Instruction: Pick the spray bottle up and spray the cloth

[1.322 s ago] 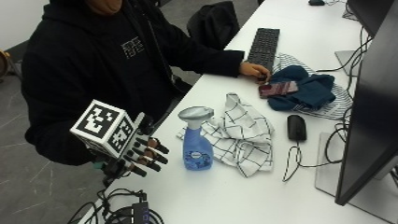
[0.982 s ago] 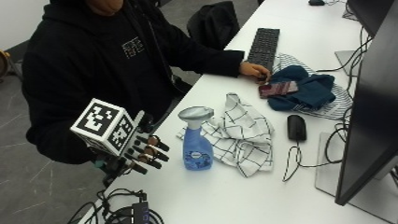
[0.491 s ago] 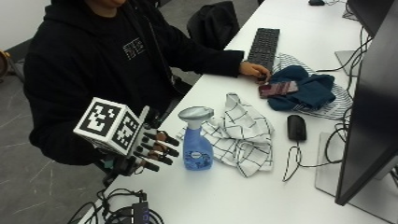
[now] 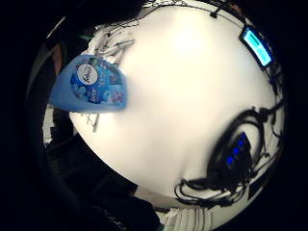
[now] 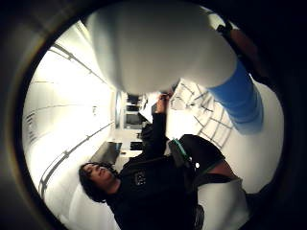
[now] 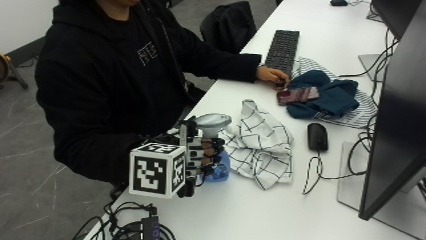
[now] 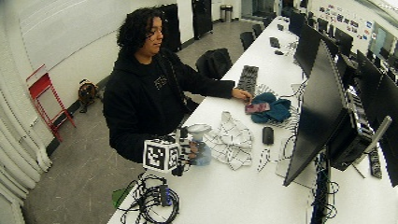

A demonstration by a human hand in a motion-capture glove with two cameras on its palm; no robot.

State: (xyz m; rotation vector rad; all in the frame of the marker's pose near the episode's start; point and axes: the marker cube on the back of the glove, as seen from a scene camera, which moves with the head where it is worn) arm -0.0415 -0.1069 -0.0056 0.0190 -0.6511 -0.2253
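Observation:
A spray bottle (image 6: 219, 172) with a grey head and blue body stands near the table's front edge, beside a crumpled white checked cloth (image 6: 263, 145). My gloved right hand (image 6: 202, 159) is against the bottle's left side, and its fingers curl round the neck and upper body. The bottle's base still looks to be on the table. The bottle's grey head (image 5: 148, 48) fills much of the thumb side palm view, while the blue labelled body (image 4: 91, 89) shows in the little finger side palm view. In the wide outside view the hand (image 7: 187, 151), bottle (image 7: 200, 135) and cloth (image 7: 231, 140) sit the same way.
A black mouse (image 6: 317, 136) lies right of the cloth, by a monitor (image 6: 393, 125). Further back are a blue cloth (image 6: 326, 95), a keyboard (image 6: 283, 45) and the person's bare left hand (image 6: 271, 75). Cables (image 6: 133, 225) pile at the near table end.
My gloved hand has moved right from beside the bottle until it is against it, and its fingers have closed round it. The bottle and cloth have stayed put.

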